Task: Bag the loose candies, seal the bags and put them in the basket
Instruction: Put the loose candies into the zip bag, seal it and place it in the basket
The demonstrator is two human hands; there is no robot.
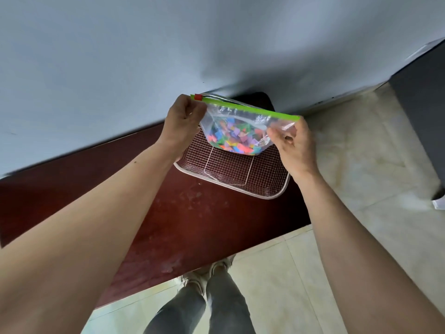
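Note:
A clear zip bag (237, 127) with a green zip strip and a red slider at its left end hangs in the air, full of colourful candies (234, 138). My left hand (179, 126) pinches the bag's top left corner by the slider. My right hand (292, 143) pinches its top right corner. The bag hangs just above the far half of a wire mesh basket (231, 172), which sits on a dark red table (183, 213). Whether the bag's bottom touches the mesh cannot be told. Nothing else shows in the basket.
A pale wall runs along the table's far edge. The table's right edge lies just past the basket, with tiled floor beyond. A dark cabinet (421, 112) stands at the right. My legs and shoes (207, 280) show below the table's near edge.

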